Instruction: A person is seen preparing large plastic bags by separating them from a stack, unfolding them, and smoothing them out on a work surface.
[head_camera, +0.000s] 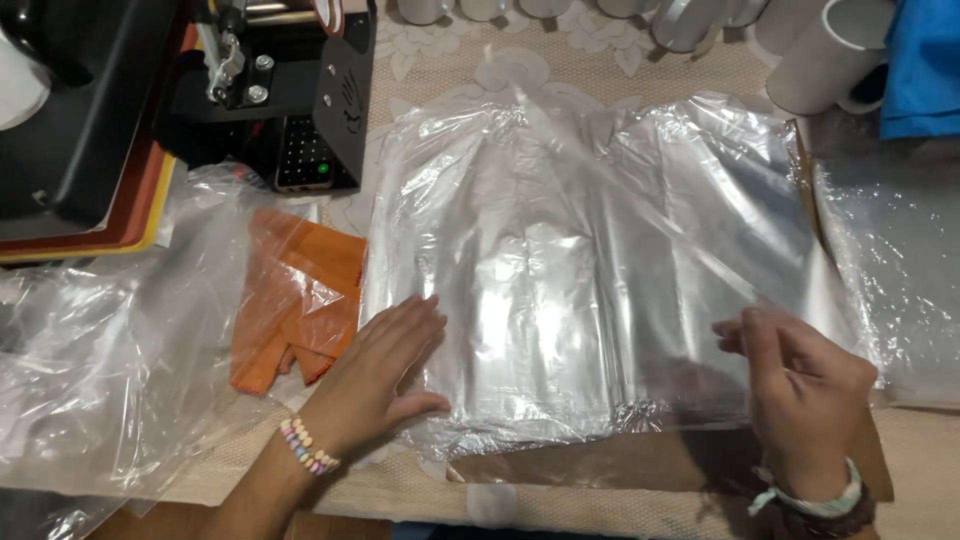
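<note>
At table centre: a stack of clear plastic bags (590, 270), flat and glossy, lying on a brown board (640, 462) whose near edge shows below it.

Left hand (385, 375): enters from lower left, palm down, fingers spread wide and laid flat on the stack's near-left corner; nothing gripped. Beaded bracelet (309, 447) at the wrist.

Right hand (800, 385): enters from lower right, back of hand toward the camera, fingers curled in narrow, thumb and fingertips pinched on the edge of the top plastic sheet at the stack's near-right side. That sheet rises in a taut crease running up and left across the stack. Woven wristbands (815, 500) at the wrist.

Left of stack: orange cloth pieces (300, 300), partly under a loose clear bag (110, 370).

Upper left: black heat press machine (200, 90), cut off by the frame.

Top edge: row of white mugs (815, 55), only lower parts visible. Blue cloth (925, 65) at upper right, cropped.

Hard to make out: bag count in the stack; the right fingertips, hidden behind the hand itself.
</note>
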